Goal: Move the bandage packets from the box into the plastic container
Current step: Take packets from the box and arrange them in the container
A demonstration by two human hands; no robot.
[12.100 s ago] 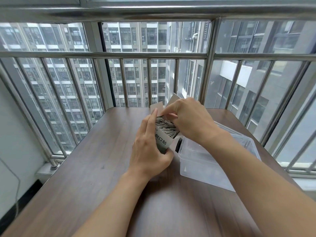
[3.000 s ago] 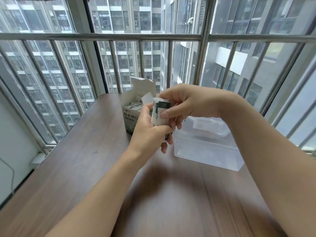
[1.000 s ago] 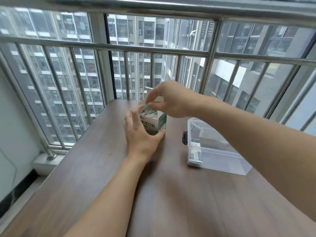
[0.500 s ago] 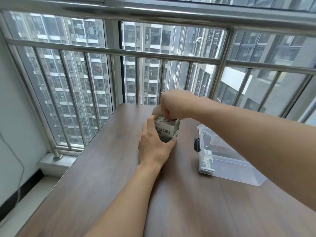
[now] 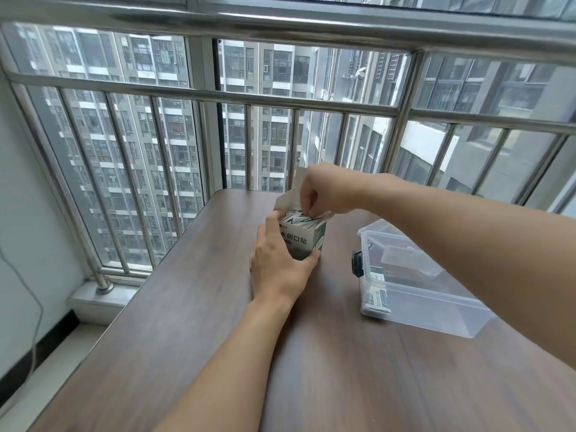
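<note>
A: Hand status?
B: Left hand (image 5: 278, 265) grips box (image 5: 304, 241) on table (image 5: 193, 322). Right hand (image 5: 324, 191) pinches bandage packets (image 5: 296, 217) at box opening.
A: Container?
B: Plastic container (image 5: 417, 294) right of box, packets inside.

Just one camera here, worn on the person's head, wide-angle, looking forward and down along both forearms at the wooden table (image 5: 193, 353), so straight lines bow near the edges. It faces the steel window railing (image 5: 280, 102) and the apartment blocks outside, with the box (image 5: 304, 241) mid-frame at arm's reach and the plastic container (image 5: 436, 310) off to the right. No second view to overlap with.
</note>
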